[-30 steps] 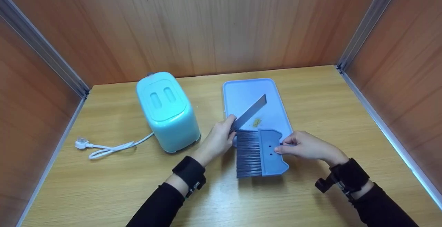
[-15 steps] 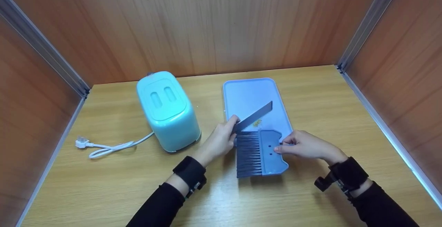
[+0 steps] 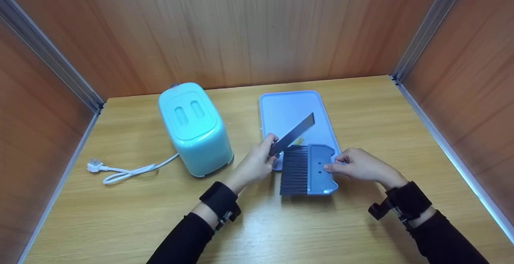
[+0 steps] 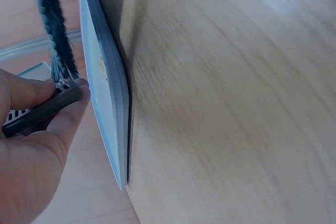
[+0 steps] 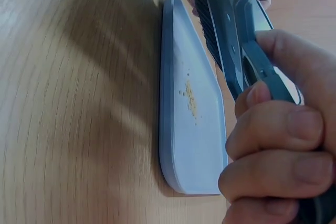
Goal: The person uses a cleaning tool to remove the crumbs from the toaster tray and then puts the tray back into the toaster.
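In the head view my left hand (image 3: pixel 257 160) pinches the near end of a long flat grey metal crumb tray (image 3: pixel 296 132), its far end slanting up to the right. The left wrist view shows a dark slotted end (image 4: pixel 44 109) between thumb and fingers. My right hand (image 3: pixel 363 168) grips the handle of a blue-grey hand brush (image 3: pixel 321 180). Its dark bristles (image 3: pixel 294 171) point left, with their top corner overlapping the crumb tray near my left fingers. Both tools are over the near end of a light-blue plastic tray (image 3: pixel 285 105). Yellowish crumbs (image 5: pixel 190 98) lie on that tray, partly hidden in the head view.
A turquoise toaster (image 3: pixel 196 127) with two slot shapes on top stands to the left. Its white cord (image 3: pixel 136 172) and plug (image 3: pixel 95 166) lie on the wooden table (image 3: pixel 132 215). Wooden panels (image 3: pixel 257 35) enclose the back and sides.
The crumb tray's far end first dipped to the right, then tilted partly back up. The brush has shifted slightly up and right with my right hand. My left hand stays nearly in place.
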`<state>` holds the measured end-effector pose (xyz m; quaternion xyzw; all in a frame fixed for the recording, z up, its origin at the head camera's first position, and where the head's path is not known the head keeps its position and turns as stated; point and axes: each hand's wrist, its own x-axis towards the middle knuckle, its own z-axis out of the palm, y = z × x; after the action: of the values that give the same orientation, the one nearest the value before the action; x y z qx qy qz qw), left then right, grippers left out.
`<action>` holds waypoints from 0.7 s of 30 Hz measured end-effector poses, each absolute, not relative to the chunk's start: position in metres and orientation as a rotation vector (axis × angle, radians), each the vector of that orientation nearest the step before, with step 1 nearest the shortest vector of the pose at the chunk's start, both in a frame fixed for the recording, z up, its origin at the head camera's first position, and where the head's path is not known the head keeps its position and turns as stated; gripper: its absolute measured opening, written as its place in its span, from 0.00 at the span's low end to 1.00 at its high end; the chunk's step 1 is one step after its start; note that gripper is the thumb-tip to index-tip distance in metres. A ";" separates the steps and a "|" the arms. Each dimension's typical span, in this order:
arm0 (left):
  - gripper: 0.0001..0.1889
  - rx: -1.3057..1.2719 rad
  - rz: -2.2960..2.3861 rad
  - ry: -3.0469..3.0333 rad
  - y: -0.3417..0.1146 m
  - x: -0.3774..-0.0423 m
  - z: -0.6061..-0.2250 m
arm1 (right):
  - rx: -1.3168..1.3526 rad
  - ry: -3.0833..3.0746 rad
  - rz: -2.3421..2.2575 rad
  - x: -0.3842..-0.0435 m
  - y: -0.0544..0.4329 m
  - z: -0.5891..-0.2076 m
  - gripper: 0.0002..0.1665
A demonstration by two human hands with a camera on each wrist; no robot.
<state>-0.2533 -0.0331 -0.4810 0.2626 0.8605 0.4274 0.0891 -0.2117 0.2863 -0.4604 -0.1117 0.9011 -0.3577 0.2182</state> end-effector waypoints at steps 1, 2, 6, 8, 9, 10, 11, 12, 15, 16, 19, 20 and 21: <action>0.20 0.774 1.288 2.540 -0.033 -0.253 -0.481 | -0.305 2.498 -0.988 -0.212 0.287 -0.460 0.32; 0.21 0.769 1.297 2.529 -0.034 -0.253 -0.481 | -0.302 2.498 -0.990 -0.211 0.287 -0.460 0.32; 0.23 0.768 1.308 2.530 -0.034 -0.254 -0.483 | -0.317 2.479 -1.007 -0.209 0.285 -0.458 0.32; 0.22 0.761 1.301 2.547 -0.035 -0.254 -0.483 | -0.345 2.465 -1.010 -0.207 0.283 -0.457 0.32; 0.22 0.761 1.296 2.556 -0.035 -0.254 -0.483 | -0.360 2.459 -1.008 -0.206 0.282 -0.456 0.32; 0.22 0.761 1.290 2.563 -0.035 -0.254 -0.483 | -0.372 2.453 -1.007 -0.205 0.280 -0.455 0.32; 0.22 0.764 1.284 2.571 -0.035 -0.254 -0.484 | -0.383 2.447 -1.005 -0.205 0.278 -0.455 0.32; 0.22 0.769 1.274 2.581 -0.035 -0.254 -0.484 | -0.397 2.446 -1.000 -0.204 0.276 -0.454 0.32; 0.23 0.800 1.242 2.615 -0.034 -0.254 -0.485 | -0.430 2.461 -0.984 -0.203 0.272 -0.453 0.31; 0.23 0.813 1.229 2.629 -0.034 -0.253 -0.485 | -0.439 2.469 -0.978 -0.202 0.270 -0.453 0.31; 0.24 0.849 1.198 2.664 -0.034 -0.253 -0.486 | -0.457 2.499 -0.970 -0.202 0.267 -0.453 0.32; 0.24 0.855 1.190 2.670 -0.033 -0.252 -0.486 | -0.456 2.506 -0.971 -0.202 0.266 -0.452 0.32; 0.24 0.860 1.181 2.677 -0.033 -0.252 -0.486 | -0.456 2.512 -0.973 -0.202 0.266 -0.452 0.32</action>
<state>-0.2521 -0.0331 -0.4863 0.2818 0.8769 0.3868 0.0458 -0.2016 0.2656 -0.4522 -0.1636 0.9002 -0.3486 0.2034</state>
